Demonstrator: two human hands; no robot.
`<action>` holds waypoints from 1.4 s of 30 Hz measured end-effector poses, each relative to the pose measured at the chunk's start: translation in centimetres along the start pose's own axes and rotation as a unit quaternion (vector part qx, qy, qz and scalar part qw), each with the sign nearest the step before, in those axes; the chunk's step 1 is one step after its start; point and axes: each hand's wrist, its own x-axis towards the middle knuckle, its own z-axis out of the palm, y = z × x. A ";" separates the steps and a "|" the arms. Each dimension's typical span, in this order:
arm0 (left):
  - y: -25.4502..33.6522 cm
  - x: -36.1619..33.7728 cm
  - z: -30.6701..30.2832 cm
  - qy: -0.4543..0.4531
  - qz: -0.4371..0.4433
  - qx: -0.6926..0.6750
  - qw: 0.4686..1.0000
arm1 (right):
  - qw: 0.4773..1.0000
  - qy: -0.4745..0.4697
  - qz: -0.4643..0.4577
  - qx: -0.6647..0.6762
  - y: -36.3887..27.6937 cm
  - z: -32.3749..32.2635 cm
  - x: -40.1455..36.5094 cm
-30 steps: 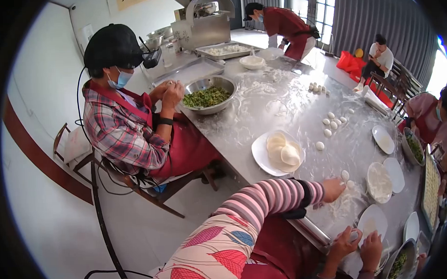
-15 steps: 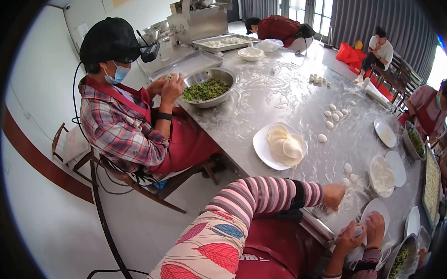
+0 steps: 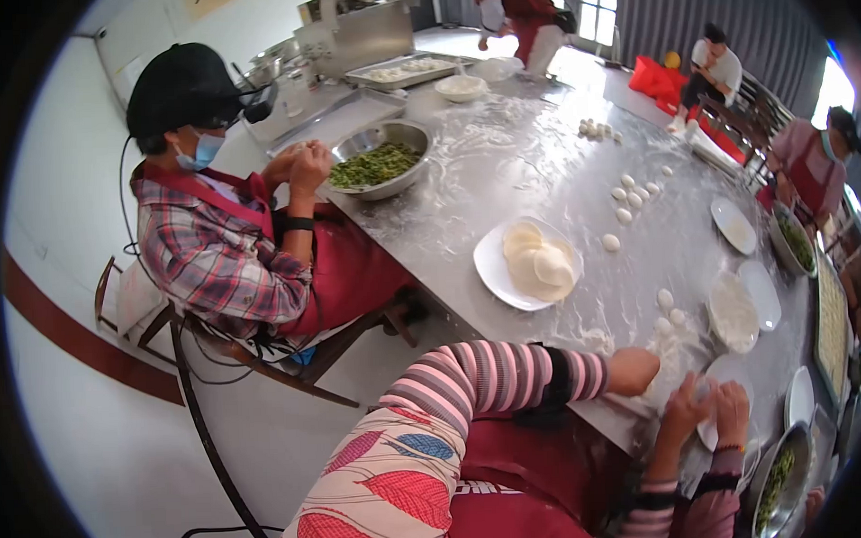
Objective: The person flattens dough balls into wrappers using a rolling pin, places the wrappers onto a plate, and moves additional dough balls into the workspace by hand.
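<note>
My left hand (image 3: pixel 685 410) and my right hand (image 3: pixel 734 412) are together at the lower right, over the table's near edge. Both pinch a small white dough piece (image 3: pixel 705 389) between the fingers. Just beyond them lies a white plate (image 3: pixel 733 365). A co-worker's arm in a striped sleeve (image 3: pixel 491 376) reaches in from the left. That hand (image 3: pixel 635 370) rests on a floured patch of the steel table (image 3: pixel 503 172), close to my left hand. Loose dough balls (image 3: pixel 667 308) lie just past it.
A white plate of flat wrappers (image 3: pixel 530 264) sits mid-table. A steel bowl of green filling (image 3: pixel 375 167) stands by a seated person in a plaid shirt (image 3: pixel 217 257). More plates (image 3: pixel 735 310), bowls (image 3: pixel 775 489) and trays (image 3: pixel 400 73) line the table. Other people are at the far side.
My hands have risen and come together around the dough piece. The co-worker's hand has stayed on the floured patch. The view has shifted slightly left and down.
</note>
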 end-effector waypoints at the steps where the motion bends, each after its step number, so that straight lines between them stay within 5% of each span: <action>1: 0.0 0.8 0.6 0.056 0.018 0.012 0.998 | 1.000 0.008 -0.005 -0.007 -0.5 -0.1 1.7; 2: 0.2 1.4 -0.3 -0.004 0.010 0.018 1.000 | 0.962 -0.040 0.203 0.180 -0.3 1.1 1.3; 3: 0.3 1.7 -1.4 -0.066 0.005 0.026 0.997 | 0.844 -0.077 0.398 0.352 0.0 2.2 0.4; 5: -0.2 1.0 -1.8 -0.072 0.015 0.036 0.997 | 0.856 -0.062 0.383 0.343 -1.1 -0.9 -0.3; 7: -1.3 0.8 -1.7 -0.154 0.001 0.062 0.986 | 0.724 -0.120 0.520 0.437 -2.7 -5.1 -0.1; 8: -1.5 0.5 -1.9 -0.131 0.001 0.029 0.991 | 0.908 -0.074 0.293 0.291 -1.8 -3.9 -1.8; 11: -1.4 0.2 -1.5 -0.123 0.000 -0.008 0.992 | 0.964 0.066 0.200 0.163 -0.4 2.3 -1.2; 14: -0.8 2.1 -1.9 -0.125 -0.013 -0.003 0.992 | 0.882 -0.012 0.325 0.341 -0.9 3.6 2.1; 15: -1.0 2.3 -2.6 -0.161 -0.008 -0.001 0.987 | 0.932 -0.020 0.228 0.282 -1.0 2.2 2.5; 16: -1.2 2.1 -2.9 -0.170 0.003 0.013 0.985 | 0.815 -0.049 0.399 0.417 -1.2 1.1 1.5; 21: -2.1 0.9 -4.0 -0.170 -0.018 -0.066 0.983 | 0.851 -0.007 0.358 0.385 -2.4 -3.8 -0.2; 24: -1.5 1.3 -3.4 -0.159 -0.018 -0.044 0.986 | 0.905 0.039 0.304 0.294 -1.9 0.5 3.1; 28: -1.0 1.9 -3.8 -0.151 0.006 0.005 0.989 | 0.871 0.012 0.342 0.352 -2.0 1.2 4.5; 33: -1.7 1.3 -4.2 -0.152 -0.008 -0.025 0.988 | 0.920 -0.010 0.268 0.284 -2.8 -5.4 -1.4; 35: -1.1 2.3 -4.0 -0.114 -0.043 -0.107 0.987 | 0.807 -0.008 0.404 0.430 -3.5 -6.1 -3.2; 42: 0.5 2.4 -4.1 -0.091 -0.076 0.066 0.991 | 0.818 -0.015 0.389 0.423 -3.0 -5.6 -1.6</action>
